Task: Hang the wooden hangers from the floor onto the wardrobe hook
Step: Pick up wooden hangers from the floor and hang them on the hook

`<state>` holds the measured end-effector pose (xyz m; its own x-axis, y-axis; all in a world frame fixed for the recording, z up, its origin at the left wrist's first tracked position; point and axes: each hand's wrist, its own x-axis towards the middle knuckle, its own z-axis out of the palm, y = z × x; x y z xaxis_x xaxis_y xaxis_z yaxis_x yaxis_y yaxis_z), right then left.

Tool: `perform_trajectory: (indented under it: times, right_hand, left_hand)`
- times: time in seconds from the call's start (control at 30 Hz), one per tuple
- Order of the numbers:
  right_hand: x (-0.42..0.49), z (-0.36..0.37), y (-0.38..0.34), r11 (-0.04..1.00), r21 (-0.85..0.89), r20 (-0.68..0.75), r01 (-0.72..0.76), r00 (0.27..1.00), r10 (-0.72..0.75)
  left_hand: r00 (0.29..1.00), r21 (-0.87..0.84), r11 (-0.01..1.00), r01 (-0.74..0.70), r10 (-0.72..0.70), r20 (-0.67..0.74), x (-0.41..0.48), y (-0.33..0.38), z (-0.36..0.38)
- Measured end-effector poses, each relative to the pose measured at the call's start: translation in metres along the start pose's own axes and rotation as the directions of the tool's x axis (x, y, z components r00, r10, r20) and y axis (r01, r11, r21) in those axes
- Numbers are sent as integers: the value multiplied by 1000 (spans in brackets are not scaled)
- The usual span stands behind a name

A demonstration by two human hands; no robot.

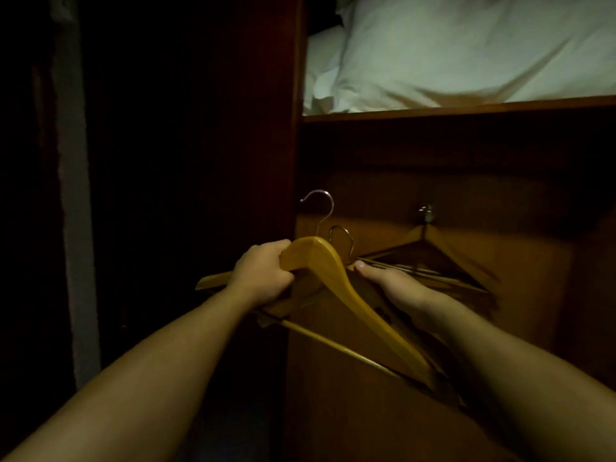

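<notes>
A light wooden hanger (336, 278) with a silver hook stands tilted in front of the wardrobe, and my left hand (263, 271) grips it at its peak. Behind it sits a second hanger, of which only the metal hook (343, 236) shows well. My right hand (390, 285) is closed on the wood just right of the front hanger, though I cannot tell exactly which hanger it holds. On the wardrobe's back panel a metal wardrobe hook (425, 212) carries several hung hangers (430, 258), blurred, just right of my right hand.
A wooden shelf (466, 110) runs above, with white bedding (466, 51) piled on it. The dark wardrobe side panel (293, 128) stands at the left of the opening. Left of it the room is dark, with a pale vertical strip (75, 195).
</notes>
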<state>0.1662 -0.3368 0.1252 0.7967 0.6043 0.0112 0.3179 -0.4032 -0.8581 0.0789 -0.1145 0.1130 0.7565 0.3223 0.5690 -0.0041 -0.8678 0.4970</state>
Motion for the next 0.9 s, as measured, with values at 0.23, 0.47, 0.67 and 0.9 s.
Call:
perform_trajectory:
  times: [0.23,0.47,0.67,0.9]
  right_hand:
    - [-23,-95,53,999,-46,-110,-23,994,18]
    - [-19,-142,115,990,-27,-143,-142,980,136]
    - [-2,-138,144,967,116,-197,-227,949,246]
    - [29,-108,161,863,421,-223,-278,891,396]
  left_hand:
    - [972,-74,973,-219,224,76,37,106,87]
    - [909,51,916,-399,388,151,55,171,144]
    - [914,128,921,-367,332,233,63,167,172]
    - [852,230,854,-467,365,376,80,138,194]
